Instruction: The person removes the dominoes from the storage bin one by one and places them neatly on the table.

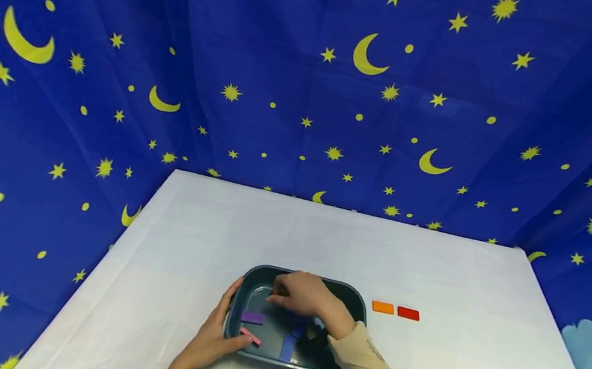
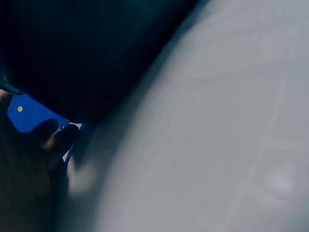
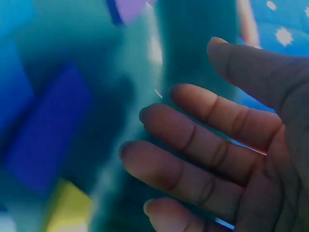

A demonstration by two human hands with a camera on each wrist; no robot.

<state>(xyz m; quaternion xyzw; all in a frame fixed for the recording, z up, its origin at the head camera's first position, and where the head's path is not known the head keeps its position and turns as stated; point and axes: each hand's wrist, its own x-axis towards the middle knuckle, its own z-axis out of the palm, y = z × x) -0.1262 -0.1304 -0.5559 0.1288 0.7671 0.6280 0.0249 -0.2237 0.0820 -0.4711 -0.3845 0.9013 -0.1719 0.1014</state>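
A dark grey-green plastic basin (image 1: 300, 368) sits on the white table. My left hand (image 1: 211, 340) grips its left side, thumb over the front-left rim and fingers along the outer wall. Inside the basin, my right hand (image 1: 301, 293) reaches down near the back wall. The right wrist view shows its fingers loosely bent with nothing between them. On the basin floor lie a purple block (image 1: 253, 318), a pink block (image 1: 250, 336) near the left thumb and a blue block (image 1: 287, 348). A dark blue block (image 3: 50, 130) and a yellow block (image 3: 70, 208) appear in the right wrist view.
Right of the basin, an orange block (image 1: 383, 307) and a red block (image 1: 408, 313) lie side by side on the white table (image 1: 480, 346). A blue curtain (image 1: 290, 79) with yellow moons and stars hangs behind the table.
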